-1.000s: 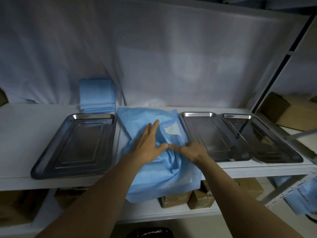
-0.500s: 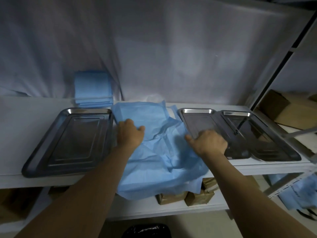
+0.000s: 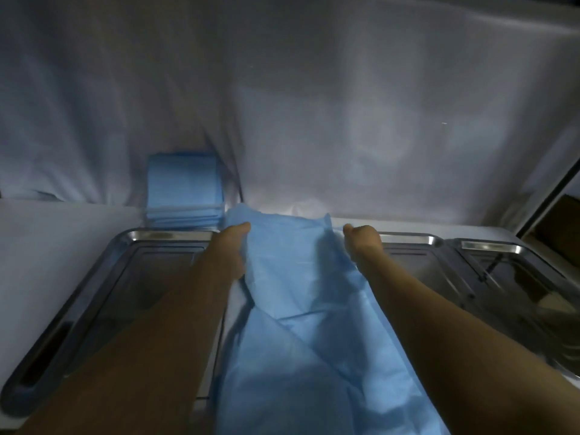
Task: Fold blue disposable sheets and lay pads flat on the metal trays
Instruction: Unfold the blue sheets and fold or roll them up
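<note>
While half a second ago both hands sat mid-way along the crumpled blue sheet, the left hand and right hand now reach its far end, just below the white backdrop cloth. Each hand's fingers are curled around a far side edge of the sheet, thumb on top. The sheet now runs long and smoother down the centre of the frame, between the left tray and the middle tray. The stack of folded sheets stays at centre left.
</note>
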Tool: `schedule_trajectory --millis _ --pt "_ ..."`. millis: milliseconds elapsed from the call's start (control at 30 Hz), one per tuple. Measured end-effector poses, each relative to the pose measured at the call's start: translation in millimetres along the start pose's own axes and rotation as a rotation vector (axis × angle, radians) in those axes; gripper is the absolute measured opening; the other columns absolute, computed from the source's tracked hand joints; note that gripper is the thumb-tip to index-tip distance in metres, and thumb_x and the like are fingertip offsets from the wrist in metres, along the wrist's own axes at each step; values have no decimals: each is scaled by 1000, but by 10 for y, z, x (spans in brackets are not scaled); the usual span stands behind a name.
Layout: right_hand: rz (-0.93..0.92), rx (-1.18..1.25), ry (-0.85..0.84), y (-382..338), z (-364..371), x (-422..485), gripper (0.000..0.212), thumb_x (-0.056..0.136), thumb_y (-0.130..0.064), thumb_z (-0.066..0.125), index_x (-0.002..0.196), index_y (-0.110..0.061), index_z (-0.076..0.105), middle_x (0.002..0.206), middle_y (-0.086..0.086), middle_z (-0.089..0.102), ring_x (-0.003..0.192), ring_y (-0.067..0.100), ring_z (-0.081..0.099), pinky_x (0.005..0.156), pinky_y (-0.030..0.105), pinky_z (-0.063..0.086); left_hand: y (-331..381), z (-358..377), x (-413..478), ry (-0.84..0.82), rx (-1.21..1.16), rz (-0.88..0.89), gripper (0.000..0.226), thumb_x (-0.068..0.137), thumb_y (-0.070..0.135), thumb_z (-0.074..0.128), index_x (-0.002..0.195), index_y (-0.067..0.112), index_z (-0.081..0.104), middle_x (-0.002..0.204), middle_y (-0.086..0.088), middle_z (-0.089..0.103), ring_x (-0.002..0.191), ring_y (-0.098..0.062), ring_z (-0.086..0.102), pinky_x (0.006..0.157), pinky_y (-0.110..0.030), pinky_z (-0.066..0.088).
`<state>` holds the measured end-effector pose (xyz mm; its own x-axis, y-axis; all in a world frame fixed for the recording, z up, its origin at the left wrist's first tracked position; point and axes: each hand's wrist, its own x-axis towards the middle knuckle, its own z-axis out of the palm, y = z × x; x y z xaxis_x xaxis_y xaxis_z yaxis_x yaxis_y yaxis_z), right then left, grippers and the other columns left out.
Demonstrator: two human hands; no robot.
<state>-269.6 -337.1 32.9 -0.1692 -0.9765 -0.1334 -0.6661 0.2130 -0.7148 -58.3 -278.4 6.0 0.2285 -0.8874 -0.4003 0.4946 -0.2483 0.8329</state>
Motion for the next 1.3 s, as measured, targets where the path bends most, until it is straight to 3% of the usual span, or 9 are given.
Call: schedule_trajectory --millis 100,267,367,433,600,767,933,1167,1300 --pt "51 61 -32 -3 135 104 43 94 -34 44 116 2 56 109 22 58 107 38 56 85 37 44 67 -33 5 -221 122 -44 18 94 12 48 93 4 64 73 -7 73 62 -18 71 57 -26 59" --pt "-43 355 -39 -106 368 182 38 77 -22 65 44 -17 45 54 7 39 60 22 38 63 36 34 474 -185 47 -173 363 132 9 83 6 62 90 1 65 77 -10 74 61 -18 70 61 -26 59" --pt "-61 425 89 -158 364 273 22 84 -24 58 65 -13 64 69 11 61 70 27 55 72 38 48 579 -280 334 132 488 245 73 42 28 85 105 -5 65 105 -20 68 90 -31 68 87 -45 55" --pt "-21 409 79 -124 367 362 22 84 -23 58 67 -12 65 76 13 66 78 31 61 80 41 51 472 -250 427 227 570 277 87 34 33 83 108 -7 62 107 -18 67 96 -31 65 90 -48 53" --pt "-5 412 38 -37 412 571 25 92 -18 45 93 -1 64 82 11 63 82 27 60 88 42 52 240 -78 418 -77 165 103 54 73 31 73 117 1 63 113 -16 67 95 -29 66 76 -33 57" --pt "36 219 16 -50 456 583 55 79 -58 55 84 -4 60 87 16 60 81 29 57 77 37 47 291 -147 466 -36 181 91 12 86 19 60 90 9 65 69 -4 70 62 -19 65 54 -21 55" --pt "94 64 20 -160 508 588 24 79 -29 64 81 -7 57 81 8 59 72 27 56 66 30 42 281 -144 428 -161 158 132 13 89 7 52 93 6 64 73 -8 71 57 -16 69 56 -24 57" --pt "80 186 -3 -285 513 629 22 78 -20 63 63 -6 54 74 11 57 76 29 57 74 32 49 421 -203 298 -198 157 121 17 91 8 47 87 4 63 63 -5 70 53 -15 67 53 -21 56" --pt "-34 491 268 -283 393 626 23 88 -17 52 85 -2 68 83 15 64 81 30 60 79 37 50 441 -209 328 -125 206 170 15 90 4 49 95 1 63 85 -11 68 62 -17 67 60 -24 57"
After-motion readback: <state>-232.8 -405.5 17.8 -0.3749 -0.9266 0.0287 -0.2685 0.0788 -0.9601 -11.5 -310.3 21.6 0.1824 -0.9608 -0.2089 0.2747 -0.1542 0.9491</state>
